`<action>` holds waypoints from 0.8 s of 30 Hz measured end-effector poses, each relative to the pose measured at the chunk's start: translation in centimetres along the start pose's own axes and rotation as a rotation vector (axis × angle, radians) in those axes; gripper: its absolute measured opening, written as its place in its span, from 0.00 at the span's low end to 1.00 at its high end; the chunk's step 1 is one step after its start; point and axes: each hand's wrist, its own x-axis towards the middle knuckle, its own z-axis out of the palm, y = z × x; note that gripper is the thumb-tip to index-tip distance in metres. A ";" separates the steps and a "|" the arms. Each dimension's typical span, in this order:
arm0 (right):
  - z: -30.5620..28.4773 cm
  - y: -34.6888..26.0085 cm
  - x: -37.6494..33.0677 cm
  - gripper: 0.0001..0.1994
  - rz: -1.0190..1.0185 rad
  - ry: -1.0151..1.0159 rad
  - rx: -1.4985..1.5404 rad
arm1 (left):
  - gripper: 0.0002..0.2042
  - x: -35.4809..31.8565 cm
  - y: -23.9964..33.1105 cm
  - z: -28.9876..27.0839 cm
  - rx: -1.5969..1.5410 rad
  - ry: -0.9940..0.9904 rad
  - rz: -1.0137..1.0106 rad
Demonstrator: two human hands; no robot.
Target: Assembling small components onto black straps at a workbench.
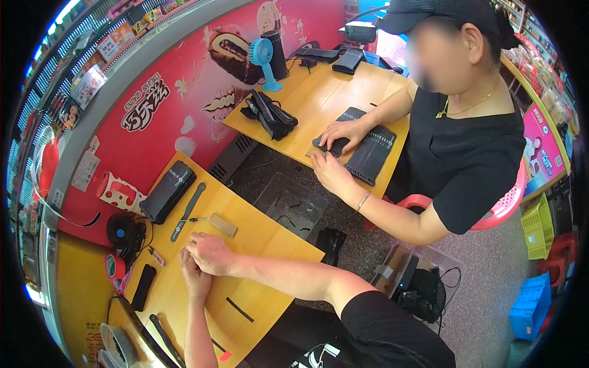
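My left hand (pixel 195 277) and my right hand (pixel 210 253) meet over the near table (pixel 264 270), fingers curled together. Whatever they pinch is hidden behind the fingers. Just beyond them lie a wooden block (pixel 223 225), a thin tool with a dark shaft (pixel 199 219) and a long grey strap (pixel 188 211). A stack of black flat pieces (pixel 169 191) rests farther back. To the left are a small cutter (pixel 157 256) and a folded black cloth piece (pixel 143 287). A thin black strip (pixel 240 310) lies nearer me.
A co-worker's hands (pixel 337 147) press a black piece at the other table (pixel 307 116). There stand a blue fan (pixel 262 55) and black straps (pixel 270 116). A black fan (pixel 124 230) and red tape roll (pixel 115 267) edge my table. A clear bin (pixel 291 202) sits between the tables.
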 end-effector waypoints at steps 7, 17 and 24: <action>-1.0 -0.7 0.2 0.07 0.052 -0.116 0.026 | 0.11 -0.3 -0.5 0.1 -0.016 0.014 -0.036; -0.8 -0.8 0.1 0.06 0.029 -0.071 0.028 | 0.07 -0.2 0.0 0.2 -0.023 0.035 -0.052; -0.2 -0.4 0.0 0.07 -0.016 0.003 0.010 | 0.08 -0.2 -0.3 0.2 -0.019 0.038 -0.027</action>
